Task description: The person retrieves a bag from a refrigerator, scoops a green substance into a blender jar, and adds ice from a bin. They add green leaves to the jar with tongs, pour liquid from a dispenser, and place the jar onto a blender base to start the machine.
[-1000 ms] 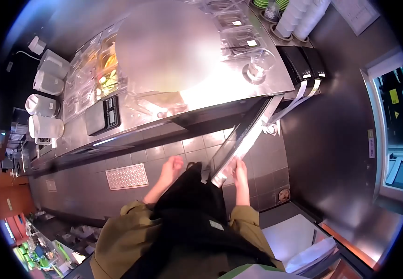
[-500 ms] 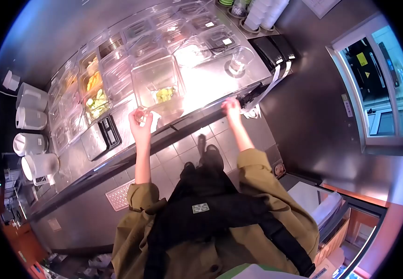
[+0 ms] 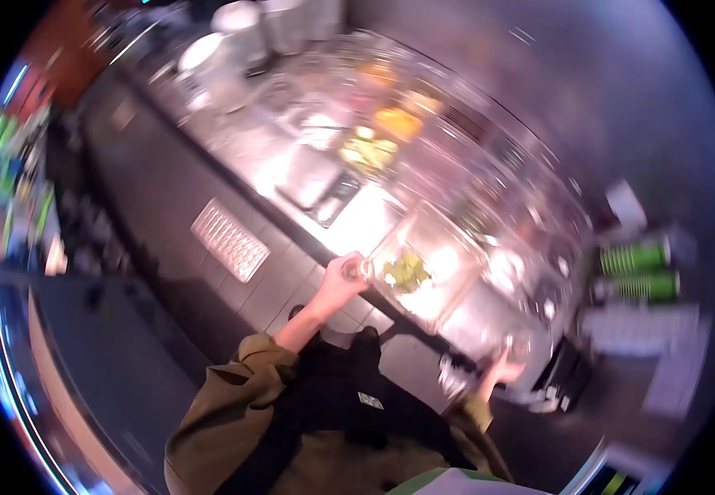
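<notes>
My left hand (image 3: 343, 279) is closed round something small and see-through at the counter's front edge, too blurred to name. Just beside it stands a clear square tub (image 3: 448, 239) with pale green pieces (image 3: 408, 272) at the bottom. Farther right, my right hand (image 3: 502, 371) is at a clear cup (image 3: 516, 343) on the steel counter. Motion smears its fingers, so a grip on the cup cannot be made out. A flat black-and-silver device (image 3: 316, 183), perhaps a scale, lies left of the tub.
Behind the tub are rows of clear containers, with orange food (image 3: 397, 124) and green-white food (image 3: 367, 153) in some. White jugs (image 3: 238, 18) stand at the back left. Stacked green cups (image 3: 636, 257) and a black box (image 3: 562, 371) are at the right. A white grate (image 3: 230, 239) lies on the floor.
The view has swung round to the left and is blurred. My right hand has moved from the counter's front edge to the clear cup. My left hand remains closed near the tub.
</notes>
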Demonstrator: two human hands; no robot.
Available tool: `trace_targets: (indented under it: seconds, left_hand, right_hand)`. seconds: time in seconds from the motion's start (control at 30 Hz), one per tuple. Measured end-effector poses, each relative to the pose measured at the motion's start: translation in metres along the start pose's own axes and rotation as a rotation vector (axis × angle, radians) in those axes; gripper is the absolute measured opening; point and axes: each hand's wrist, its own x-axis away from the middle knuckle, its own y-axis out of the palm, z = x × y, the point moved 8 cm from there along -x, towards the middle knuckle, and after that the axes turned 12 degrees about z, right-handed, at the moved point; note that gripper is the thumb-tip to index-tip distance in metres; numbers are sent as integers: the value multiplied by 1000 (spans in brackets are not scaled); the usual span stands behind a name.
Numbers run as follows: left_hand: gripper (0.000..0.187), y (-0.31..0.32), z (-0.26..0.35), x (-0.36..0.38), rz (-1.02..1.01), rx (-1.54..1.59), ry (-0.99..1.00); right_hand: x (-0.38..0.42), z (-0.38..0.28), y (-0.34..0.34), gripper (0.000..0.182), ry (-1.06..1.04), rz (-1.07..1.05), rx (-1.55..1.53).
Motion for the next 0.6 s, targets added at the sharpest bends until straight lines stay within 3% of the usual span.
trace_targets:
  seconds: [0.03, 0.07, 0.17, 0.27, 0.33, 0.4, 0.47, 0.6]
  left_hand:
    - [22, -31, 9, 0, 78, 8, 14]
    - [27, -63, 19, 1, 139, 13, 22]
    - [36, -165, 52, 10, 307, -40, 18]
    - [20, -264, 90, 13, 469, -129, 86]
    - [16, -330, 110, 7, 579, -172, 119]
    - [16, -412, 119, -3, 684, -282, 176]
    - [16, -503, 119, -14, 800, -382, 207]
    - [16, -630, 185, -51, 910, -376, 144]
  right_hand:
    - [17, 2, -2, 77, -54, 6, 35]
    - [38, -21, -17, 67, 76, -57, -65]
    - [101, -155, -60, 49, 74, -221, -351]
    - [181, -320, -92, 36, 177, -508, -798]
    - [231, -456, -130, 33, 68, -710, -1011]
    - [288, -582, -172, 30, -206, -808, -1153]
    - [358, -691, -205, 25, -261, -979, -1285]
    - [486, -872, -267, 23, -444, -1169, -1379]
